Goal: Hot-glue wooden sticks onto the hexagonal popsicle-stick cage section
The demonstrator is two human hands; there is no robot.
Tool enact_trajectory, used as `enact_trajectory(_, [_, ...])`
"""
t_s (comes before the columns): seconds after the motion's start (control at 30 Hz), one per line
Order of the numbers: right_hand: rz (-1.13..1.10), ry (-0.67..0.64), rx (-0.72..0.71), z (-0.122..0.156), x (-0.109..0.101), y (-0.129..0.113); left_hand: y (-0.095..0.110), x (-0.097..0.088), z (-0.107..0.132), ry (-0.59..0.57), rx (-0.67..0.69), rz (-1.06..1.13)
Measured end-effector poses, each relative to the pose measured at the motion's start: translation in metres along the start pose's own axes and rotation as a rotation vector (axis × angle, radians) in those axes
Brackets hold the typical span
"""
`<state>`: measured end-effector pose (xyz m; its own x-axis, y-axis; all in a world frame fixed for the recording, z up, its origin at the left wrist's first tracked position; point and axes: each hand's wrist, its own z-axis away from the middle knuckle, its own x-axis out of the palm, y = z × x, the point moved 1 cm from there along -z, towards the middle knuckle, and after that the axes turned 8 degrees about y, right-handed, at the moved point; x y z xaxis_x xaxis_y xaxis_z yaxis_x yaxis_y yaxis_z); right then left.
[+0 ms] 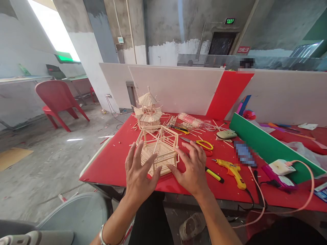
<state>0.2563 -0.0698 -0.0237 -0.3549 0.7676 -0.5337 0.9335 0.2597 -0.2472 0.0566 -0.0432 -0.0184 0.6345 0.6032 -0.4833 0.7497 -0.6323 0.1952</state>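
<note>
A six-sided frame of thin wooden sticks (163, 159), with a slatted floor and open upper beams, stands near the front edge of the red table (112, 163). My left hand (140, 172) is at its near left side, fingers spread and nothing in them. On the other side is my right hand (191, 166), its fingers apart too, with the fingertips close to the frame's right corner. Whether either hand touches the frame I cannot tell. Behind it rises a tiered stick pagoda (148, 110) with pointed roofs.
Loose sticks (172, 120) and a bundle of sticks (190, 119) lie at the back. To the right are yellow-handled scissors (204, 144), a yellow utility knife (214, 174), a yellow glue gun (232, 170), a phone (244, 153), a power strip (279, 178) and a green board (276, 144).
</note>
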Motion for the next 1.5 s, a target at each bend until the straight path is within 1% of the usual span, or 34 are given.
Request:
enact_trajectory(0.93, [0.007, -0.013, 0.013, 0.0007, -0.0008, 0.0008, -0.0016, -0.0003, 0.0028, -0.011, 0.003, 0.03])
enact_trajectory(1.23, [-0.005, 0.0, -0.011, -0.0005, 0.0011, -0.0023, -0.0022, 0.0014, 0.0032, -0.018, -0.021, 0.056])
enact_trajectory(1.37, [-0.01, 0.012, -0.045, -0.0018, 0.003, -0.005, -0.003, 0.0, 0.0027, -0.011, -0.046, 0.063])
enact_trajectory(1.5, [-0.01, 0.002, -0.05, -0.0019, 0.0043, -0.0055, -0.0034, -0.0016, 0.0017, -0.005, -0.046, 0.071])
